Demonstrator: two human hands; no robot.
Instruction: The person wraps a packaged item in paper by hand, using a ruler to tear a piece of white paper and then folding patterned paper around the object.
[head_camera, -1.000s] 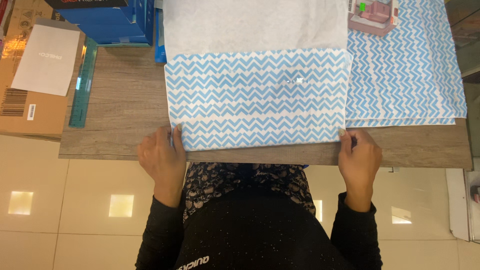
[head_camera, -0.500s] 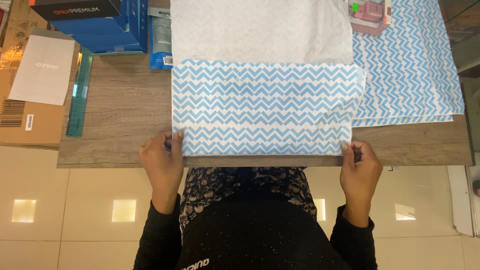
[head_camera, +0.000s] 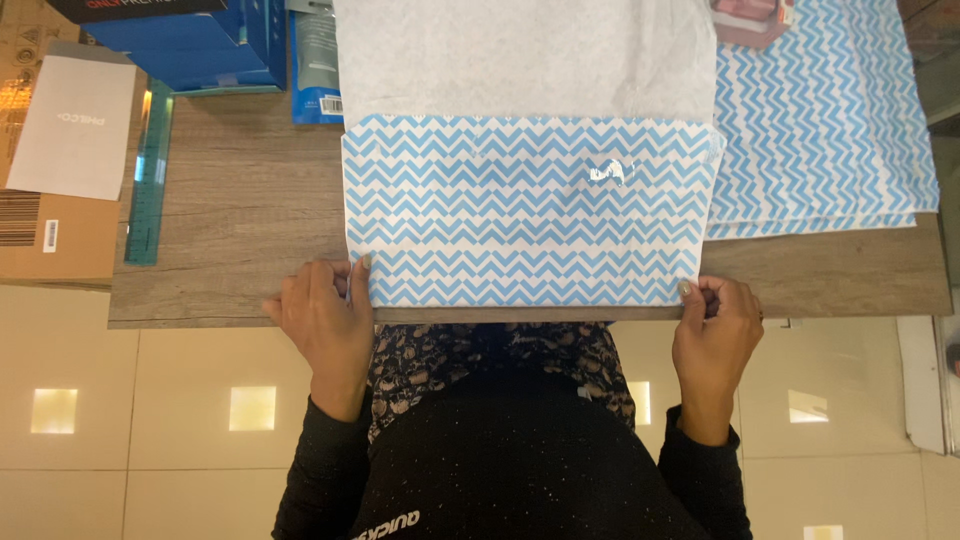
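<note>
A wooden table (head_camera: 250, 200) is filling the upper half of the view, its near edge running just above the person's dark-sleeved torso, with pale floor tiles (head_camera: 150, 420) showing below. Lying across the middle of the table is a folded cloth (head_camera: 525, 210) in blue and white zigzag, its plain white reverse (head_camera: 520, 55) showing on the far part and the patterned flap folded toward the person, the near edge sitting right along the table edge. A second zigzag cloth (head_camera: 830, 110) is lying flat to the right, its left side tucked under the first. At the far left a cardboard box (head_camera: 40, 230) is sitting off the table edge with a white sheet (head_camera: 70, 125) resting on top, and blue boxes (head_camera: 200, 45) are stacked at the top left beside a blue packet (head_camera: 318, 70). A green ruler (head_camera: 148, 175) is lying along the table's left end. A pink item (head_camera: 750, 15) is sitting partly out of view at the top, on the second cloth. The left hand (head_camera: 325, 320) is pinching the cloth's near left corner, thumb on top, fingers curled. The right hand (head_camera: 715, 325) is pinching the near right corner the same way, closed on the fabric.
</note>
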